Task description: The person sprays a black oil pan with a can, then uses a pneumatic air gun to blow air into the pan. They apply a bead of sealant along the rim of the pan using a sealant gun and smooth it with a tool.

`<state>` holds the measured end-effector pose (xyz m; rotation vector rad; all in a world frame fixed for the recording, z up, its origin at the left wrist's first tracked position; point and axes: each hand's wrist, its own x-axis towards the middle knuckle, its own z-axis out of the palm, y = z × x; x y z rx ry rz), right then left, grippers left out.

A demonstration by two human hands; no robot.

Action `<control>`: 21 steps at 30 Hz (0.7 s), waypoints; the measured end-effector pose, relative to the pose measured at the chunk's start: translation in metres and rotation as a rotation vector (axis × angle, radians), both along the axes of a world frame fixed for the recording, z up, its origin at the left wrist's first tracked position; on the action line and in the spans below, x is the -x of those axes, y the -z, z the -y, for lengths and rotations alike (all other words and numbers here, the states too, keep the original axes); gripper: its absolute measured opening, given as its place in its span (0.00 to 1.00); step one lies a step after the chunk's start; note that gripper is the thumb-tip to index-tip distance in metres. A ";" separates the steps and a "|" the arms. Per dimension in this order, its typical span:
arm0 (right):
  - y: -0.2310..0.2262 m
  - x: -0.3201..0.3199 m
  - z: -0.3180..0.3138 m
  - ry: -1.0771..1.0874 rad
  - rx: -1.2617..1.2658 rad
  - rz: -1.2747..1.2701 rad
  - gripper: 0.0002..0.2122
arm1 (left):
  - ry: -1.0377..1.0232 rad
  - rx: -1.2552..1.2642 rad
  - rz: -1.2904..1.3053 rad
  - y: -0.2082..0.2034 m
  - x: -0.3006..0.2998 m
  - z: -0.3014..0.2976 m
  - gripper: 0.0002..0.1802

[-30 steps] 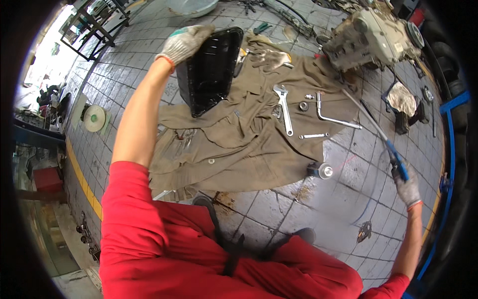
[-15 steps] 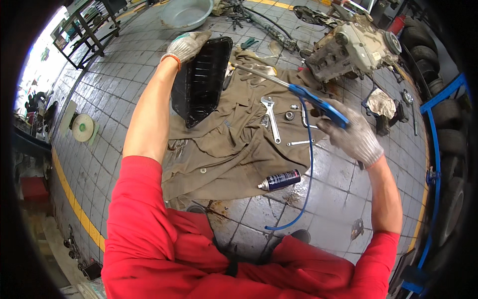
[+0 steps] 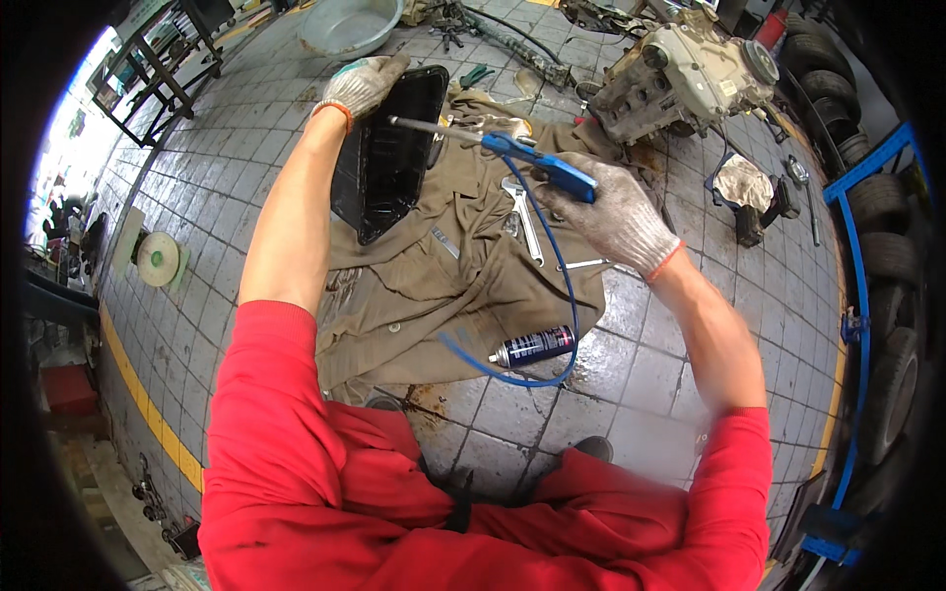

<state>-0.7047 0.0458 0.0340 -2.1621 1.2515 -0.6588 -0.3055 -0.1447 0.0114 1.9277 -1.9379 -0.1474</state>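
My left hand (image 3: 365, 87), in a knitted glove, grips the top edge of a black pan (image 3: 399, 163) with a ribbed inside, like an oil pan. The pan is tilted up over a brown cloth (image 3: 463, 266). In my gloved right hand (image 3: 611, 212) is a blue blow gun (image 3: 537, 163), its long metal nozzle reaching over the pan's open side. A blue hose (image 3: 572, 286) loops down from the gun and its lower end is blurred. Beneath lie an adjustable wrench (image 3: 524, 222), a small spanner (image 3: 583, 264) and a dark spray can (image 3: 535, 347).
An engine block (image 3: 680, 84) stands on the tiled floor at the far right. A grey basin (image 3: 350, 28) sits at the back, beside pliers (image 3: 477, 76) and metal parts. Tyres (image 3: 882, 256) and a blue frame (image 3: 859, 286) line the right; a round disc (image 3: 159, 258) lies left.
My right hand has swung left with the blow gun, bringing its nozzle across the pan. The hose has swung left, now passing in front of the spray can. My left hand keeps its grip.
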 end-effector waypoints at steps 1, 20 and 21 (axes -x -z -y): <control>0.001 0.000 0.001 0.014 -0.026 0.025 0.22 | -0.009 -0.019 -0.007 0.000 0.002 -0.002 0.48; -0.017 0.016 -0.007 0.131 -0.268 0.269 0.16 | -0.047 0.002 -0.320 -0.006 -0.023 -0.009 0.55; -0.011 0.016 -0.005 0.150 -0.233 0.260 0.16 | -0.025 0.058 -0.292 -0.004 -0.025 -0.007 0.56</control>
